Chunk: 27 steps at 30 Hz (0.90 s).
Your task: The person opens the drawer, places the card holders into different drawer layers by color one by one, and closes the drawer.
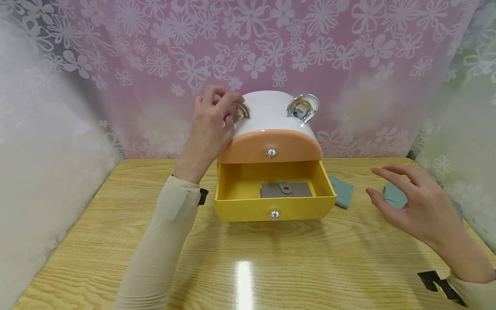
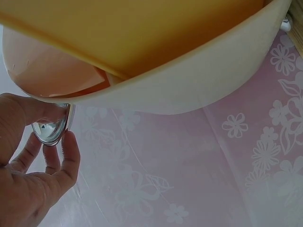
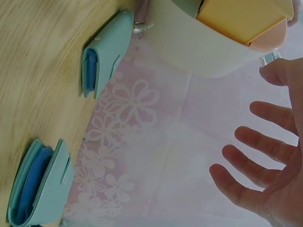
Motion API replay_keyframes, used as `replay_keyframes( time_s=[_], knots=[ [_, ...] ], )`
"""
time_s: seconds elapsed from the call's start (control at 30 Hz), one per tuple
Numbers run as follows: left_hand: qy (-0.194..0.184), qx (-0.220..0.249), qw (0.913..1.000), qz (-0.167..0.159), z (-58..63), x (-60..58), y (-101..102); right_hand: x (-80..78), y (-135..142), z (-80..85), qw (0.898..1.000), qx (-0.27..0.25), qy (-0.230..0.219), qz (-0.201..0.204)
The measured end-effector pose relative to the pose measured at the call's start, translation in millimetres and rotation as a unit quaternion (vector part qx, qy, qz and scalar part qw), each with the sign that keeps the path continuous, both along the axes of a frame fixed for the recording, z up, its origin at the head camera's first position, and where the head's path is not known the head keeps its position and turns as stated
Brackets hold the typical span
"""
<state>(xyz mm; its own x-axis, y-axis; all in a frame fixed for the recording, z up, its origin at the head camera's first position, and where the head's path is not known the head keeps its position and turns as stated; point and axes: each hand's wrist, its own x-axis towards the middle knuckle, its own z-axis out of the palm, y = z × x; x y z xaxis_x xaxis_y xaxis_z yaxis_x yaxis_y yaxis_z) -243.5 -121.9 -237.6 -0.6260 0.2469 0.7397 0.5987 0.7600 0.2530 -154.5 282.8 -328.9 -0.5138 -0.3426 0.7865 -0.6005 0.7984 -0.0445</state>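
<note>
A small drawer chest with a white rounded body (image 1: pixel 267 110) stands on the table. Its orange upper drawer (image 1: pixel 244 148) is closed; the yellow lower drawer (image 1: pixel 244 210) is pulled out, and inside it lies a grey card wallet (image 1: pixel 302 189) with a snap strap. My left hand (image 1: pixel 209 122) holds the chest's left silver ear (image 2: pixel 49 131) between thumb and fingers. My right hand (image 1: pixel 424 209) hovers with spread fingers, holding nothing. Below it, partly covered, lies a teal card wallet (image 1: pixel 393 196). Another teal card wallet (image 1: pixel 342 192) rests beside the yellow drawer.
The right silver ear (image 1: pixel 306 106) sticks up from the chest. A greyish item (image 1: pixel 457 209) shows partly behind my right hand at the table's right edge. A pink flowered curtain (image 1: pixel 255 47) hangs behind the wooden table (image 1: pixel 310 267), with pale curtains at both sides.
</note>
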Motion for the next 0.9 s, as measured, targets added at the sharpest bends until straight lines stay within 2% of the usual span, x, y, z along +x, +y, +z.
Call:
replay_keyframes(
  time_s=[0.37,0.73,0.9],
  knots=[
    [0.001,0.000,1.0000,-0.003,0.2,-0.5,-0.1,-3.9,11.9,-6.3,1.000,0.000,0.002,-0.018],
    [0.005,-0.005,1.0000,-0.001,0.3,-1.0,-0.3,-4.8,29.6,-10.7,0.998,0.017,-0.035,-0.058],
    [0.005,-0.006,1.0000,0.000,0.2,-0.7,-0.1,-4.8,36.3,-12.9,0.996,0.030,-0.038,-0.068]
  ],
)
